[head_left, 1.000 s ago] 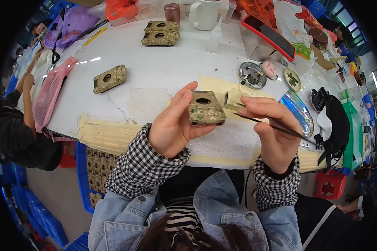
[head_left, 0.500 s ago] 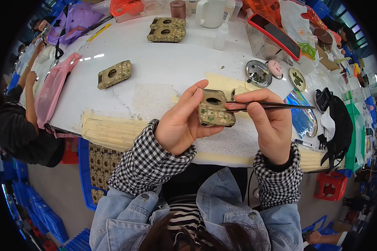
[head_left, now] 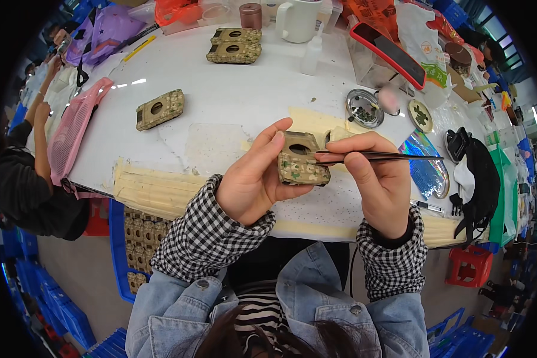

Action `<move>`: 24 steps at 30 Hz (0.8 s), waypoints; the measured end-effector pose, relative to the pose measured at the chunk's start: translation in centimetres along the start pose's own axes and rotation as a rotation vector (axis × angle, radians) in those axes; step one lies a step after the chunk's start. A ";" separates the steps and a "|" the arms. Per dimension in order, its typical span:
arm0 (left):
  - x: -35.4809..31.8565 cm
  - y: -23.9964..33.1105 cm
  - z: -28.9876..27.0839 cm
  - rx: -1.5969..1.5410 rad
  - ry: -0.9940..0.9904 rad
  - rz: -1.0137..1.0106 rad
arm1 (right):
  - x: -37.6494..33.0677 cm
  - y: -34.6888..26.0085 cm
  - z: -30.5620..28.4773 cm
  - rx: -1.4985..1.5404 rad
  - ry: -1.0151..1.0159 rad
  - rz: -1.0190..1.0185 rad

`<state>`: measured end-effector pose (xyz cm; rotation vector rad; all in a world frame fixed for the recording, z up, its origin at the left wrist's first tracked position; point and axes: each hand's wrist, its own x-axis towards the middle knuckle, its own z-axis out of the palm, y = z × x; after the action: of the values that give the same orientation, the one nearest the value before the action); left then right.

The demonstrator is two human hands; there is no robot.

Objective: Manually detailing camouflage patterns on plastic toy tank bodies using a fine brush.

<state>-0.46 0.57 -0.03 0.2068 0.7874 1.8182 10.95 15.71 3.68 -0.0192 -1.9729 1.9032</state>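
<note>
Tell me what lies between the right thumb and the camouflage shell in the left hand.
Dark tweezers, held in the right hand, pointing at the shell; the head view shows this.

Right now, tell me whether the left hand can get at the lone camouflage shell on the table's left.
Probably not: the left hand holds another camouflage shell, so likely couldn't grasp the lone shell without freeing itself.

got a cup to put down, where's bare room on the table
Bare tabletop lies between the lone camouflage shell and the white bottle, and between that shell and the yellow stick. Crowded: right of the bottle, around the phone and round dish.
</note>
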 end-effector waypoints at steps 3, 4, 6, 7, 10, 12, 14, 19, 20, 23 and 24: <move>0.1 0.1 0.2 -0.005 -0.009 -0.004 | -0.1 -0.2 -0.1 0.009 0.010 0.005; 0.1 0.0 0.1 -0.005 -0.007 -0.003 | 0.0 -0.1 -0.1 0.011 0.005 0.003; 0.0 0.0 0.1 0.001 -0.004 -0.004 | 0.0 0.1 -0.2 0.005 -0.007 -0.001; 0.0 0.1 0.1 0.003 -0.009 -0.008 | 0.0 0.0 -0.2 -0.006 -0.008 -0.003; 0.0 0.1 0.2 0.009 -0.004 -0.005 | -0.1 -0.1 -0.2 -0.019 -0.006 0.004; -0.1 0.2 0.2 0.013 0.002 -0.006 | -0.1 -0.1 -0.1 -0.014 -0.002 0.008; -0.1 0.1 0.3 0.018 0.003 -0.003 | -0.1 0.0 -0.2 0.003 -0.003 0.003; -0.3 0.2 0.0 0.007 -0.009 -0.012 | -0.2 -0.1 0.2 -0.013 -0.012 0.010; -0.3 0.1 0.0 0.006 -0.008 -0.009 | -0.2 -0.2 0.2 -0.023 -0.013 0.013; -0.3 0.1 0.0 0.007 -0.008 -0.007 | -0.2 -0.3 0.2 -0.026 -0.010 0.010; -0.3 0.1 0.0 0.009 -0.010 -0.009 | -0.2 -0.2 0.2 -0.007 -0.006 0.009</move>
<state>-0.45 0.30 0.11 0.2177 0.7889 1.8036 11.11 15.50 3.84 -0.0243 -1.9870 1.9044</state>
